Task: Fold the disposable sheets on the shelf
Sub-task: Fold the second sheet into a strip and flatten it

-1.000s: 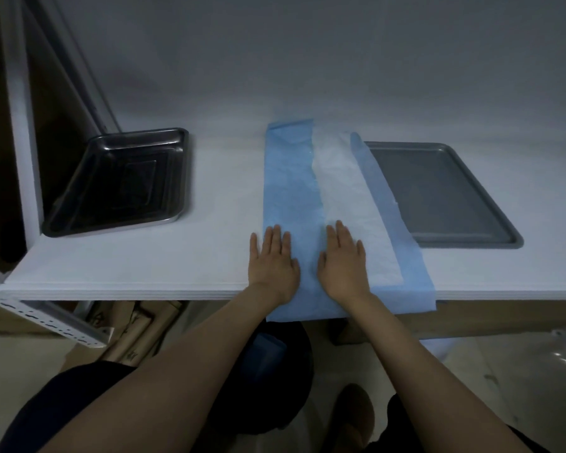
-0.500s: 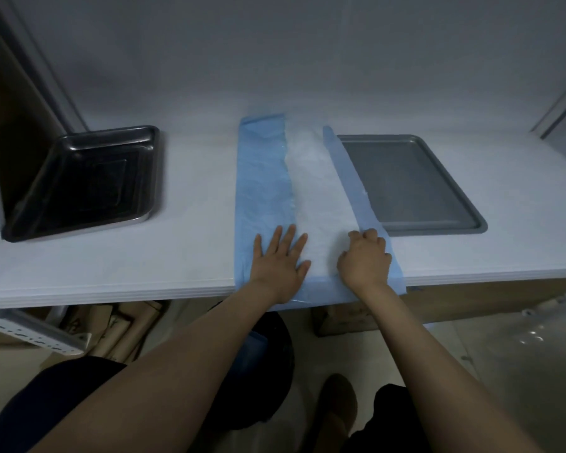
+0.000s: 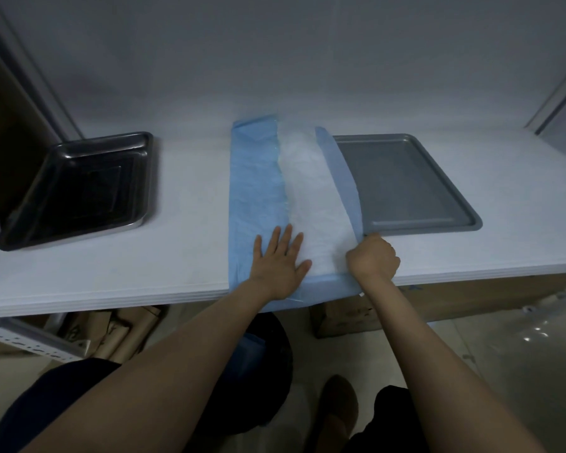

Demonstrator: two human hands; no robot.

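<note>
A long disposable sheet (image 3: 258, 181), blue with a white inner face, lies lengthwise on the white shelf (image 3: 183, 230), its near end hanging over the front edge. Its left side is folded inward as a blue band, and the white middle shows. My left hand (image 3: 280, 259) lies flat with spread fingers on the sheet near the shelf's front edge. My right hand (image 3: 373, 258) grips the sheet's right blue edge, which stands raised along its length.
A shiny steel tray (image 3: 79, 191) sits at the shelf's left. A flat grey tray (image 3: 409, 184) lies right of the sheet, touching its raised edge. Cardboard boxes (image 3: 471, 299) and brown paper rolls (image 3: 111, 328) are under the shelf. A dark stool (image 3: 258, 371) stands below.
My right hand went from lying flat on the sheet to curling round its right edge and lifting it. My left hand shifted slightly right and spread its fingers. The view turned to the right.
</note>
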